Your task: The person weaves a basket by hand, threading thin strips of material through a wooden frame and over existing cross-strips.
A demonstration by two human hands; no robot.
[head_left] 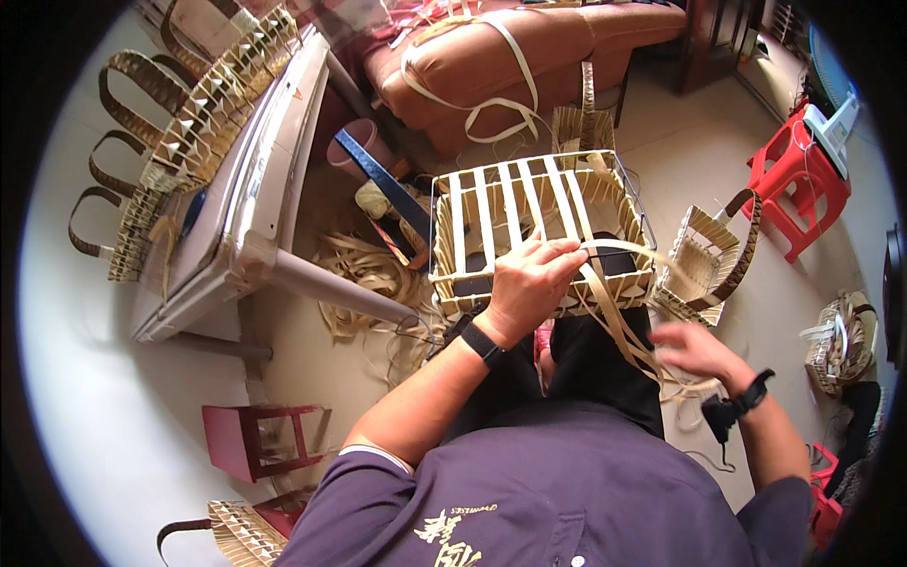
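Note:
A rectangular wire-framed basket (441,231) rests across my lap, with pale flat strips running side by side over its top. My left hand (534,283) lies at its near edge, fingers closed and pinching a strip (605,274) against the rim. From those fingertips one loose strip end arcs right, while other strips hang down beside my leg. My right hand (697,350) is lifted off to the right, smeared by motion, close to the dangling ends. Whether it holds anything cannot be made out.
Several handled woven baskets (184,142) line the table (283,161) at left. A small handled basket (704,255) stands right of my knees. Loose strips (354,283) heap on the floor. There are also a red plastic stool (803,184), a dark red stool (248,442) and a brown sofa (529,57).

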